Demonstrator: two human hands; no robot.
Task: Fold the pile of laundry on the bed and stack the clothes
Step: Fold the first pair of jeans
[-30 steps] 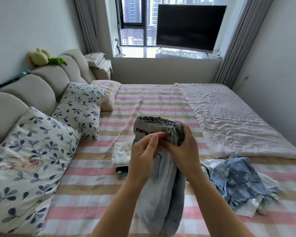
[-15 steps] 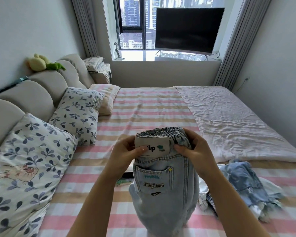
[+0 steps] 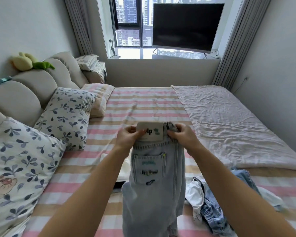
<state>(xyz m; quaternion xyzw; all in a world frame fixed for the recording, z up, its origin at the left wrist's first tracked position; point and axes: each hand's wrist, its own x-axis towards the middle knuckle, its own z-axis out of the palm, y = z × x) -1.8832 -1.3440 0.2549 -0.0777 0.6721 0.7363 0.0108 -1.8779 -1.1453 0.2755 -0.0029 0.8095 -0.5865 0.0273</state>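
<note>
Above striped bed [image 3: 143, 103] | left hand [image 3: 129, 138], right hand [image 3: 183, 136] each pinch jeans [image 3: 154, 177] waistband | laundry pile [image 3: 212, 202] beside

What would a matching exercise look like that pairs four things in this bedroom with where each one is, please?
Things
1. light-wash jeans
2. yellow and green plush toy
3. television
4. unfolded clothes pile

Places
A. standing in front of the window
B. held up at the waistband by the left hand and right hand
C. on top of the headboard
D. lying on the bed, to the right of the right arm

Pairs: 1-B, 2-C, 3-A, 4-D
</note>
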